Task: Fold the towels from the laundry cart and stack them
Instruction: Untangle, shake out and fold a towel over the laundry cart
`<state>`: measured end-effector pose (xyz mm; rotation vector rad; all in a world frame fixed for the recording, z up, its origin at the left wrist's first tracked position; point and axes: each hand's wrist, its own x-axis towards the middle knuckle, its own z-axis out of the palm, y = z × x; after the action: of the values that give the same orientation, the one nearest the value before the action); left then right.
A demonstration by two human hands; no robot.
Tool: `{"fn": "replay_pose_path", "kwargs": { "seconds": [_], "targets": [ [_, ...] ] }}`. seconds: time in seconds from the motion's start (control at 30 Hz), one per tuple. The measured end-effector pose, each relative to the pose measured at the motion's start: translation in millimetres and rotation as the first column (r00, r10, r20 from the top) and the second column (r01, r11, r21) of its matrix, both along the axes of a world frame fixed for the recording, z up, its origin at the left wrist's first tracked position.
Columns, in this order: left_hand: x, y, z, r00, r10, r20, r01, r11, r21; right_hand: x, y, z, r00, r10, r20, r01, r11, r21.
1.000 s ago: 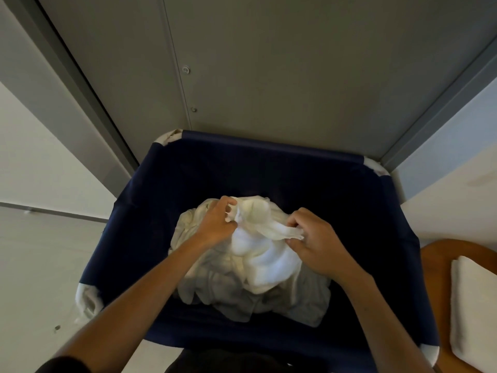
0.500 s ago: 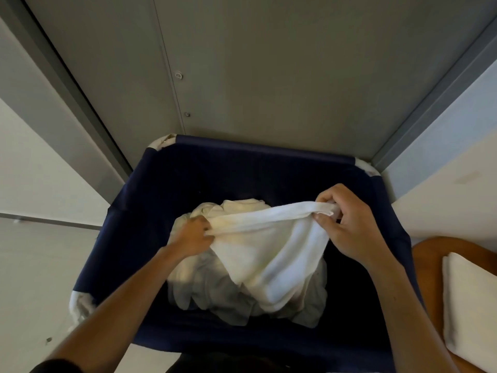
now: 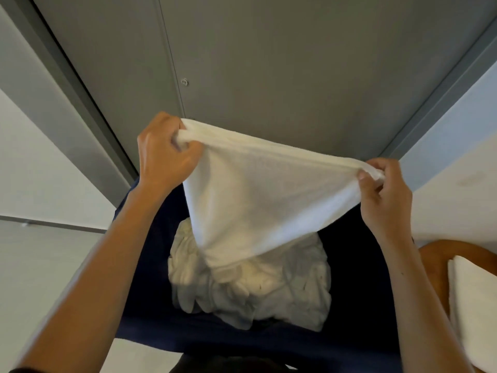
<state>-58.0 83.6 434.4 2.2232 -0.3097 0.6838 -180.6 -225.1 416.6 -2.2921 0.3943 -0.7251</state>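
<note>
A white towel (image 3: 258,195) hangs stretched between my two hands above the dark blue laundry cart (image 3: 357,265). My left hand (image 3: 164,154) grips one upper corner at the left. At the right, my right hand (image 3: 382,195) pinches the other upper corner. The towel's lower end droops onto a pile of crumpled white towels (image 3: 252,294) lying in the bottom of the cart. The towel hides the cart's far rim.
A grey metal door (image 3: 269,63) with a dark frame rises behind the cart. At the right edge a folded white towel (image 3: 473,305) lies on a round wooden surface (image 3: 441,257). Pale wall and floor lie to the left.
Both hands rose out of the cart and moved apart, lifting one towel off the pile and spreading its top edge. The view tilted upward.
</note>
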Motion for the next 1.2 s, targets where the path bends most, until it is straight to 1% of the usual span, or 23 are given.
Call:
{"fn": "replay_pose_path", "kwargs": {
  "seconds": [0.07,0.17,0.3,0.4,0.43,0.47,0.5,0.57,0.63,0.67,0.73,0.8,0.83,0.87,0.93,1.0,1.03,1.1,1.2],
  "targets": [
    [-0.8,1.6,9.5,1.0,-0.004,0.029,0.004,1.0,-0.003,1.5,6.3,7.7,0.999,-0.006,0.035,0.004,0.999,0.039],
    [-2.9,4.1,17.5,1.0,0.007,0.017,-0.007,0.999,-0.04,1.3,15.3,14.7,0.999,0.033,0.037,-0.036,0.995,0.094],
    [-6.6,4.8,16.8,0.997,0.041,-0.072,-0.047,0.995,-0.091,0.1,21.5,14.3,0.994,0.107,-0.02,-0.102,0.975,0.195],
    [-9.6,10.1,10.1,0.991,0.056,-0.119,-0.072,0.988,-0.137,-4.9,16.6,14.8,0.959,0.274,-0.071,-0.229,0.899,0.374],
    [-10.5,12.3,9.2,0.991,0.055,-0.126,-0.074,0.985,-0.155,-5.8,13.6,15.5,0.942,0.322,-0.092,-0.262,0.88,0.396],
    [-10.9,14.0,10.1,0.991,0.051,-0.124,-0.072,0.984,-0.163,-5.6,11.1,17.0,0.934,0.336,-0.121,-0.267,0.883,0.387],
    [-10.7,15.1,12.1,0.992,0.051,-0.117,-0.069,0.985,-0.156,-4.0,9.3,18.6,0.939,0.313,-0.141,-0.248,0.902,0.353],
    [-7.9,15.4,17.4,0.993,0.061,-0.102,-0.072,0.991,-0.109,1.4,8.8,21.9,0.975,0.183,-0.127,-0.153,0.964,0.219],
    [-1.5,14.7,22.0,0.994,0.078,-0.077,-0.082,0.995,-0.057,8.8,13.1,26.3,0.999,0.045,-0.029,-0.042,0.994,0.096],
    [1.8,14.2,23.3,0.994,0.089,-0.057,-0.09,0.996,-0.021,12.1,17.1,27.5,1.0,-0.005,0.027,0.003,0.997,0.072],
    [6.1,13.5,23.9,0.994,0.105,0.002,-0.105,0.994,0.024,16.9,25.7,27.7,0.99,-0.067,0.126,0.055,0.993,0.101],
    [7.5,16.1,22.0,0.992,0.122,0.025,-0.122,0.992,0.029,18.8,30.7,28.4,0.985,-0.069,0.158,0.047,0.989,0.139],
    [7.8,19.8,19.4,0.991,0.133,0.005,-0.133,0.991,0.035,18.5,31.0,28.0,0.991,-0.049,0.128,0.029,0.988,0.152],
    [8.2,24.3,16.0,0.99,0.133,-0.045,-0.131,0.99,0.041,17.6,29.0,25.7,0.998,-0.015,0.059,0.005,0.985,0.172],
    [6.7,32.9,7.6,0.977,0.097,-0.19,-0.092,0.995,0.033,14.3,24.3,18.0,0.99,0.083,-0.115,-0.053,0.968,0.245],
    [1.5,37.4,-0.4,0.956,0.045,-0.29,-0.045,0.999,0.008,10.5,21.7,8.8,0.967,0.148,-0.208,-0.083,0.953,0.29],
    [-0.5,37.9,-3.5,0.954,0.042,-0.295,-0.042,0.999,0.007,9.8,22.1,5.4,0.964,0.146,-0.224,-0.075,0.952,0.298],
    [-2.0,36.2,-7.5,0.973,0.064,-0.22,-0.062,0.998,0.015,8.8,24.8,1.5,0.976,0.092,-0.197,-0.041,0.968,0.249],
    [1.5,29.5,-5.9,0.995,0.073,-0.075,-0.07,0.996,0.047,6.4,30.0,3.8,0.997,0.029,-0.068,-0.02,0.991,0.129]
  ]
}}
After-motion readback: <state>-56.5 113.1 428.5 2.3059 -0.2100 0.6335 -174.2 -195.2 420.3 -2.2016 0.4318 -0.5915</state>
